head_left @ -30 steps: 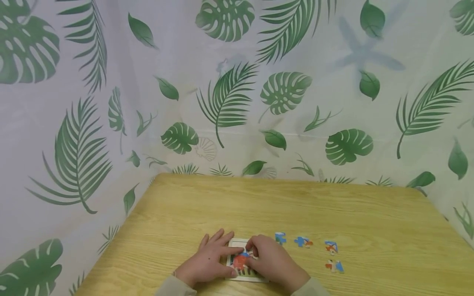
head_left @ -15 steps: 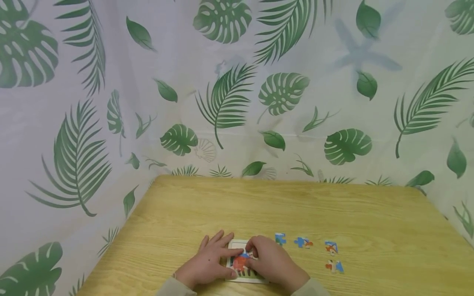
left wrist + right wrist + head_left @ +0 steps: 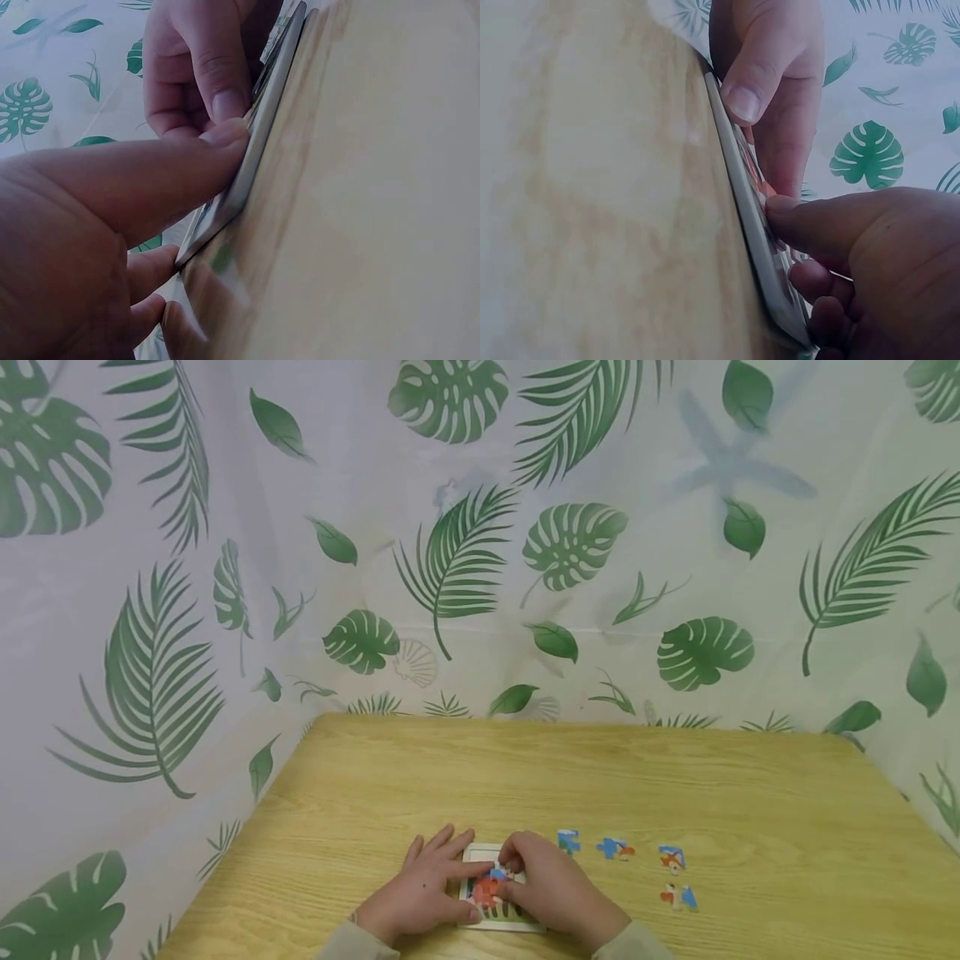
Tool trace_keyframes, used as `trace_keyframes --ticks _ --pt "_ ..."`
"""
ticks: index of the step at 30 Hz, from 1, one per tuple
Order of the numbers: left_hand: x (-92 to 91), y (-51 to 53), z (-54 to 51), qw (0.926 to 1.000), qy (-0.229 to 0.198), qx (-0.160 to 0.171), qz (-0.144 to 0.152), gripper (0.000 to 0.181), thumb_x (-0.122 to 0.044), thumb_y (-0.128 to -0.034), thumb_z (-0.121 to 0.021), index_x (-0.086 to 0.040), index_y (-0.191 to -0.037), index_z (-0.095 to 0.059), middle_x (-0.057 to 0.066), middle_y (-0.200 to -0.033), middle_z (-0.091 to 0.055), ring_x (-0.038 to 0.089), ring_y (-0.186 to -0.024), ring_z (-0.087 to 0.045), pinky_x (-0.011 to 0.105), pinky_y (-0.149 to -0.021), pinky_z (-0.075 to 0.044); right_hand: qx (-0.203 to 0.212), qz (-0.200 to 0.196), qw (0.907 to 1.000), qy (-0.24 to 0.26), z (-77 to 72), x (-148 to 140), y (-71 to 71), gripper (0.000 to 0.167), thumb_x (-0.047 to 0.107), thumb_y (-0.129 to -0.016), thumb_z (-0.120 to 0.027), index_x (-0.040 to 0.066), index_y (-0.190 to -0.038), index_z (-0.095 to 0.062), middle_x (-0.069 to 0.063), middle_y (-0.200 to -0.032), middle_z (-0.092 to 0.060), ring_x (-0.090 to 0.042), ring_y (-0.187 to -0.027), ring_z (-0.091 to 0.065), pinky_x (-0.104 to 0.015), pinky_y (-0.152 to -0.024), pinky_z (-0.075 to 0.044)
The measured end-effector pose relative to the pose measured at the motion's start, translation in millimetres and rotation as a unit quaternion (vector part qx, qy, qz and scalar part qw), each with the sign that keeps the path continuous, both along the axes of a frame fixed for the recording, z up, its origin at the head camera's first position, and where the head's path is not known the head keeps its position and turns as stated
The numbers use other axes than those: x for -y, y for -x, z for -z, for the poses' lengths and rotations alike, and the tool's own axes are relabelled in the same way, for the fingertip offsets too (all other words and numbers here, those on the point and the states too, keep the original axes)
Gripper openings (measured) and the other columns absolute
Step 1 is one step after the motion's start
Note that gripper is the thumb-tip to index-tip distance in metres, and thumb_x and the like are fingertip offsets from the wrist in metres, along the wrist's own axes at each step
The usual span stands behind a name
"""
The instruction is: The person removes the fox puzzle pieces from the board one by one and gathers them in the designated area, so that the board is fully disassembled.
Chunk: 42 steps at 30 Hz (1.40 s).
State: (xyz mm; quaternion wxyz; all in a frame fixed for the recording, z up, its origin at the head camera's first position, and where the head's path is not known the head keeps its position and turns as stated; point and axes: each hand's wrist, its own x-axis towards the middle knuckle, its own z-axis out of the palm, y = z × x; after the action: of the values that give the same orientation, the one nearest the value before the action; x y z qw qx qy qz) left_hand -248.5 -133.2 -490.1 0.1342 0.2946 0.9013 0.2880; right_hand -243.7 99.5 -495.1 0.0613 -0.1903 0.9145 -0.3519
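Observation:
A small white-rimmed puzzle tray lies near the front of the table, with red, blue and green picture pieces inside. My left hand rests over its left side, fingers spread, the index finger reaching across the picture. In the left wrist view its thumb presses on the tray's edge. My right hand bends over the right side, thumb and index finger pinching a blue-and-white puzzle piece at the picture. The fingers partly hide this piece. In the right wrist view the right thumb touches the picture surface.
Several loose puzzle pieces lie right of the tray: a blue one, a blue-and-orange one, one with a fox-like face and a red-white-blue one. The wooden table meets a leaf-patterned curtain.
My right hand's index finger and knuckles have lifted slightly, and more of the blue-and-white piece shows under its fingertips. My left hand and the loose pieces stay put.

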Motion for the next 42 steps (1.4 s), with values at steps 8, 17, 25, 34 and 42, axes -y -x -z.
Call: trace_keyframes --ticks 8,17,25,34,42 --pt "-0.6 -0.7 -2.8 0.9999 0.004 -0.009 0.006 0.064 -0.048 -0.0863 -0.076 -0.029 -0.145 -0.059 0.011 -0.165 -0.027 0.040 -0.152 -0.011 0.070 -0.114 -0.001 0.002 0.014 0.9998 0.017 0.6 -1 -0.9 0.028 0.029 -0.086 -0.082 0.019 -0.101 -0.061 0.008 -0.090 -0.058 -0.012 -0.078 -0.054 -0.036 -0.071 -0.048" --pt "-1.1 -1.9 0.8 0.9998 0.012 -0.015 0.003 0.063 -0.049 -0.0861 -0.076 -0.032 -0.145 -0.059 0.010 -0.164 -0.028 0.040 -0.152 -0.012 0.071 -0.113 -0.003 0.024 0.035 0.9972 0.062 6.7 -3 -1.2 0.016 0.020 -0.091 -0.075 0.021 -0.098 -0.060 0.007 -0.085 -0.059 -0.013 -0.071 -0.053 -0.029 -0.061 -0.047" --pt "-0.5 -0.3 2.9 0.9998 0.014 -0.011 -0.002 0.063 -0.048 -0.0865 -0.076 -0.032 -0.145 -0.058 0.008 -0.165 -0.027 0.038 -0.153 -0.010 0.068 -0.115 -0.001 0.063 0.066 0.9865 0.136 -1.3 -8 -5.4 0.009 0.023 -0.100 -0.065 0.016 -0.099 -0.059 0.002 -0.089 -0.061 -0.017 -0.079 -0.056 -0.030 -0.067 -0.048" --pt "1.0 -0.9 2.6 0.9999 0.009 -0.013 -0.007 0.063 -0.048 -0.0856 -0.077 -0.032 -0.144 -0.059 0.009 -0.164 -0.029 0.038 -0.153 -0.011 0.067 -0.116 -0.001 0.065 0.102 0.9821 0.144 0.5 -30 -6.9 0.008 0.022 -0.101 -0.064 0.016 -0.097 -0.062 0.002 -0.089 -0.062 -0.017 -0.081 -0.056 -0.031 -0.071 -0.047" --pt "0.9 -0.9 3.4 0.9996 0.012 -0.023 -0.005 0.065 -0.048 -0.0845 -0.078 -0.031 -0.144 -0.059 0.009 -0.164 -0.028 0.038 -0.153 -0.012 0.067 -0.116 -0.001 0.073 0.147 0.9787 0.124 -4.0 -62 -13.7 0.007 0.023 -0.100 -0.064 0.017 -0.095 -0.063 0.002 -0.088 -0.062 -0.017 -0.082 -0.054 -0.032 -0.073 -0.046"
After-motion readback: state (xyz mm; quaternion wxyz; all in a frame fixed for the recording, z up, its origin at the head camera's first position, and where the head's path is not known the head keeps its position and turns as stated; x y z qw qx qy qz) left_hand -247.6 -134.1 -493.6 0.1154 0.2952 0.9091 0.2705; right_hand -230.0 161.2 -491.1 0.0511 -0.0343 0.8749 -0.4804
